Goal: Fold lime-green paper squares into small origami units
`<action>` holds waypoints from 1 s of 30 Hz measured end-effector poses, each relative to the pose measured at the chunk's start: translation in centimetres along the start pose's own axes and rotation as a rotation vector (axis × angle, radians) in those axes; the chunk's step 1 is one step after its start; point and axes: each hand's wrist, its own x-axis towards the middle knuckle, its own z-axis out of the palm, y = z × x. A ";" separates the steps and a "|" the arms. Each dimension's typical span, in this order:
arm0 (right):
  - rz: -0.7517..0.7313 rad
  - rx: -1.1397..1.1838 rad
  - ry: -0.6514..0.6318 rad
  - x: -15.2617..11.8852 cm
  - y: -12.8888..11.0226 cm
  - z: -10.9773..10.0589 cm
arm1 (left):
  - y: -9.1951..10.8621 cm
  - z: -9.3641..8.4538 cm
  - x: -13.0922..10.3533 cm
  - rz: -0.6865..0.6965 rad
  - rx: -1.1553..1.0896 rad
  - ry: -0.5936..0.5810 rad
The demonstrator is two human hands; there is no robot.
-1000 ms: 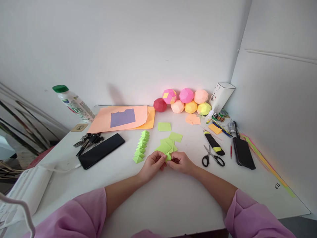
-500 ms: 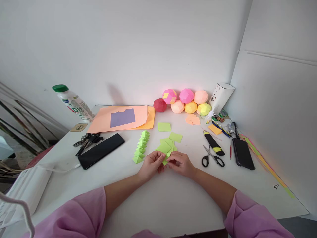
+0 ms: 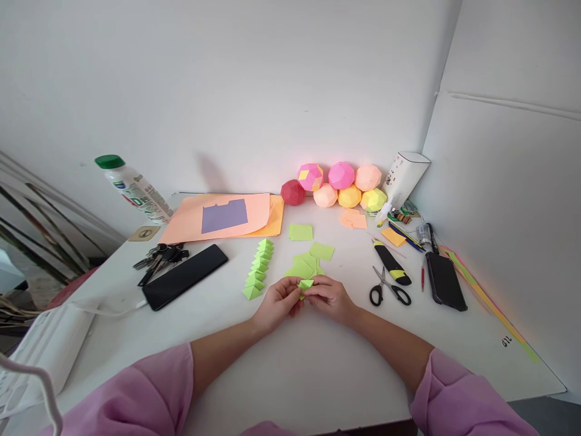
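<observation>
Between my fingertips is a small light-green piece of paper (image 3: 305, 284), folded into a pointed shape. My left hand (image 3: 282, 298) pinches its left side, and my right hand (image 3: 330, 297) grips its right side. Just beyond my hands lie loose green paper pieces (image 3: 305, 265), partly overlapping. A green rectangle (image 3: 322, 251) and a green paper stack (image 3: 301, 232) lie farther back. To the left of my hands, a row of folded green paper units (image 3: 258, 270) runs away from me, one tucked against another.
Scissors (image 3: 389, 288) and a box cutter (image 3: 392, 262) lie right of my hands, with a phone (image 3: 445, 281) beyond. On the left are a black phone (image 3: 186, 277), keys (image 3: 164, 254) and a bottle (image 3: 140, 192). Several paper balls (image 3: 341, 176) are stacked against the wall.
The green paper in my fingers has gone from a flatter piece to a folded, pointed form. Both hands stay in nearly the same place.
</observation>
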 end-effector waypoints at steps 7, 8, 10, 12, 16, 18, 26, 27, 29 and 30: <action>0.284 0.163 0.056 0.2 -0.7 -0.1 | 0.2 0.1 -0.1 0.021 0.041 -0.063; 0.330 0.210 0.057 0.2 -0.8 -0.2 | 0.2 0.1 -0.1 0.031 0.060 -0.080; 0.420 0.308 0.050 0.3 -0.9 -0.3 | 0.2 0.1 -0.2 0.052 0.095 -0.110; 0.500 0.392 0.044 0.4 -0.9 -0.4 | 0.1 0.0 -0.2 0.069 0.119 -0.133; 0.590 0.488 0.066 0.4 -0.7 -0.5 | -0.2 -0.1 -0.2 0.075 0.163 -0.146; 0.592 0.506 0.075 0.4 -0.7 -0.5 | -0.4 -0.1 -0.2 0.076 0.182 -0.147; 0.558 0.527 0.017 0.4 -0.7 -0.3 | -0.5 -0.1 -0.2 0.109 0.168 -0.118; 0.544 0.508 0.002 0.4 -0.6 -0.2 | -0.5 -0.1 -0.3 0.120 0.198 -0.120; 0.518 0.446 -0.018 0.2 -0.5 -0.1 | -0.5 0.0 -0.3 0.135 0.273 -0.124; 0.511 0.410 -0.023 0.2 -0.5 0.0 | -0.4 0.0 -0.4 0.141 0.306 -0.127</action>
